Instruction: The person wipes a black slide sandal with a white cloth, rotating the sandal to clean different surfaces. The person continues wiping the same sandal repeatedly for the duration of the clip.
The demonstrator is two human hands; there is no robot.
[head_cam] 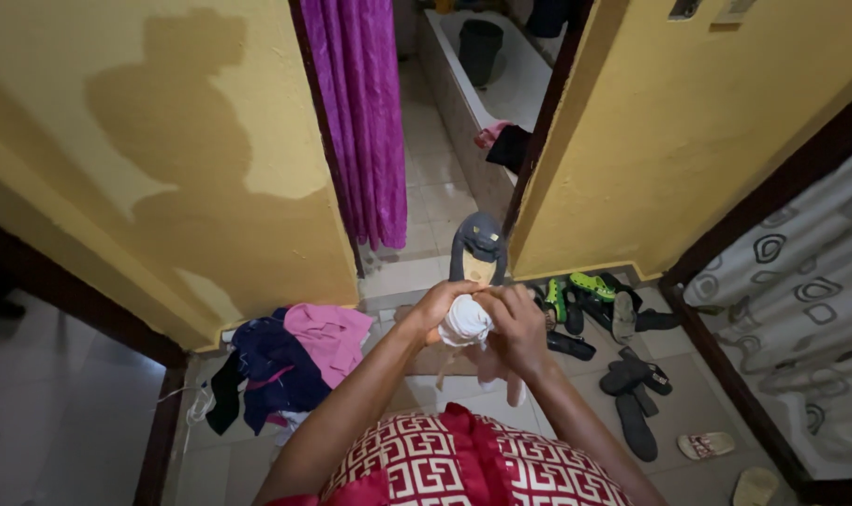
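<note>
Both your left hand (435, 309) and right hand (515, 323) are closed around the white cloth (465, 321), held above the floor (444, 192). Risk: the dangling end slips free, dropping onto the sandals (632, 375).

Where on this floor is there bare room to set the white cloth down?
Bare tile shows in the doorway beside the purple curtain, and at lower left between the dark door frame and the clothes pile. The right side is crowded with sandals and shoes. Both hands, left hand and right hand, grip the white cloth.
</note>
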